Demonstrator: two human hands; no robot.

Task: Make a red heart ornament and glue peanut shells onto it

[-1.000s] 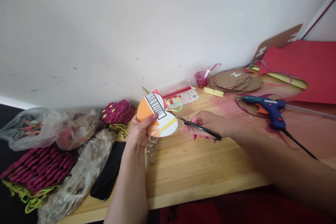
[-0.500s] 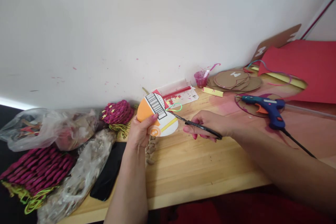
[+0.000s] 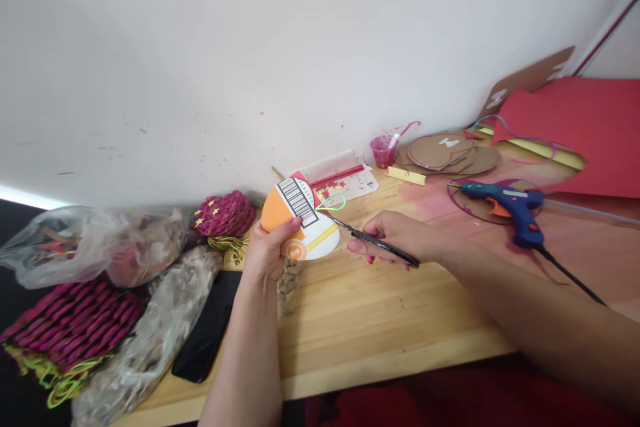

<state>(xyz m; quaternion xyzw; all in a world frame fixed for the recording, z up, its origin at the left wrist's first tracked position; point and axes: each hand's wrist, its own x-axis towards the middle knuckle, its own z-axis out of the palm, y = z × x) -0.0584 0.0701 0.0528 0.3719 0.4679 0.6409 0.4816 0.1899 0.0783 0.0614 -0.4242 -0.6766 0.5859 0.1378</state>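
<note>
Left hand [image 3: 270, 247] pinched barcoded card [image 3: 313, 233] above surface [image 3: 360, 320]; most fingers hidden behind it. Right hand [image 3: 395, 233] gripped black scissors [image 3: 367, 238], blade tips at card's edge, hard to make out.

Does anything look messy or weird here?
Yes. Small pinkish-red splotches dot the white wall, and a pink stain spreads over the right side of the pale wooden tabletop. They look odd, maybe splashed, against such pale surfaces.
</note>
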